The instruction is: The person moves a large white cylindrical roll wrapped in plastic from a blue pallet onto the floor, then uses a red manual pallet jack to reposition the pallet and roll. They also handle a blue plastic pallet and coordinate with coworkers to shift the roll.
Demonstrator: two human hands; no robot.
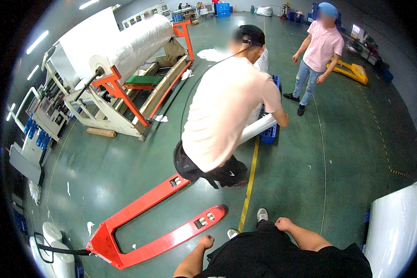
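Standing here watching: the wearer's left hand point(205, 241) is curled into a loose fist holding nothing, hanging just off the near fork tip of the red pallet jack point(157, 222) at about 10 o'clock from it. Right hand point(283, 224) is fisted and empty too. Dead ahead at 12 o'clock a co-worker point(224, 111) bends over a white roll point(258, 128) on a blue crate point(268, 132). I'd keep feet clear of those forks and give that person room.
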